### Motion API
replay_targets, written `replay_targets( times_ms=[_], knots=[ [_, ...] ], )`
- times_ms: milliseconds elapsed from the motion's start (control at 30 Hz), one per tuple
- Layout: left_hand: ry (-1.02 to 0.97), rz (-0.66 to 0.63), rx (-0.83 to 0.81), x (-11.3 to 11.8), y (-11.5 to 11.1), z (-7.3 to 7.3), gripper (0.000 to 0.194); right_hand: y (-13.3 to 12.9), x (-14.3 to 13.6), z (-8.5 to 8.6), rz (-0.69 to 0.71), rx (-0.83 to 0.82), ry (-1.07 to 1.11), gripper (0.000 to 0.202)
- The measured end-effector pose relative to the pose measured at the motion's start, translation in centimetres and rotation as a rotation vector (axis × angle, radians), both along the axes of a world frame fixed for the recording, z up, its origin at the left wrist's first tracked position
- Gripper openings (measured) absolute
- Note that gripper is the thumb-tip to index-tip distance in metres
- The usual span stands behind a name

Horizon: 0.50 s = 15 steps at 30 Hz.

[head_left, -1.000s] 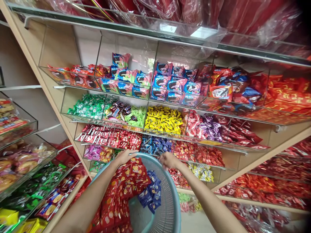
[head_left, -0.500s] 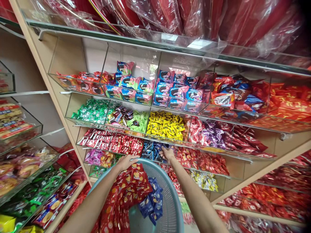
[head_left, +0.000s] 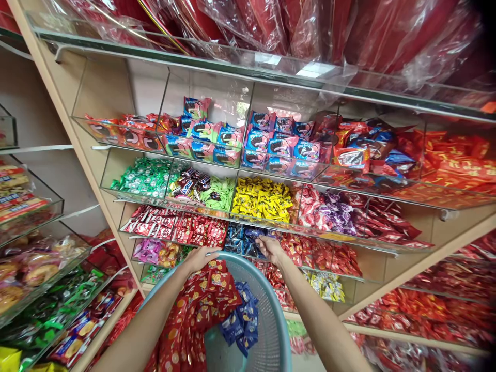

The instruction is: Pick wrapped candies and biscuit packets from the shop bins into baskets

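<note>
I am holding the teal basket point(head_left: 267, 315) at its far rim with my left hand point(head_left: 199, 257), fingers curled over the edge beside the red sweets point(head_left: 197, 310) piled inside. I am reaching my right hand point(head_left: 271, 249) into the shelf bin of blue sweets point(head_left: 242, 238), fingers bent down among the wrappers; I cannot tell whether they are closed on any. A small heap of blue packets point(head_left: 242, 318) is lying in the basket, right of the red ones. Judging by this, the work is partly done: the basket is still holding much stock, and the bin is looking moderately filled.
</note>
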<state>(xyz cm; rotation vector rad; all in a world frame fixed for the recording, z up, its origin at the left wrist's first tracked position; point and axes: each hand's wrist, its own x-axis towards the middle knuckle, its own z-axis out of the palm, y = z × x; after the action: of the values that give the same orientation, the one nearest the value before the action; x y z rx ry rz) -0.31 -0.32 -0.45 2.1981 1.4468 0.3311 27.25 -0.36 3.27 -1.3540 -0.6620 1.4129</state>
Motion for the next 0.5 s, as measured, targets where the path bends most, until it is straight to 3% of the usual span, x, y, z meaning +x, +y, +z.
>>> replay_targets(
  times_ms=[200,267,400,500],
  knots=[
    [-0.001,-0.02,-0.008,0.1,0.2,0.1,0.053,-5.6,2.0,1.2,0.179,0.022,-0.009,0.012],
    [-0.001,-0.025,-0.008,0.1,0.3,0.0,0.054,-7.4,2.7,1.6,0.361,0.016,-0.085,0.018],
    [0.01,-0.023,-0.004,0.1,0.3,0.0,0.054,-9.7,3.3,2.4,0.892,-0.016,-0.464,0.027],
    [0.038,-0.023,0.002,0.1,0.3,0.1,0.055,-10.3,2.6,2.5,1.115,-0.138,-0.688,0.02]
  ],
)
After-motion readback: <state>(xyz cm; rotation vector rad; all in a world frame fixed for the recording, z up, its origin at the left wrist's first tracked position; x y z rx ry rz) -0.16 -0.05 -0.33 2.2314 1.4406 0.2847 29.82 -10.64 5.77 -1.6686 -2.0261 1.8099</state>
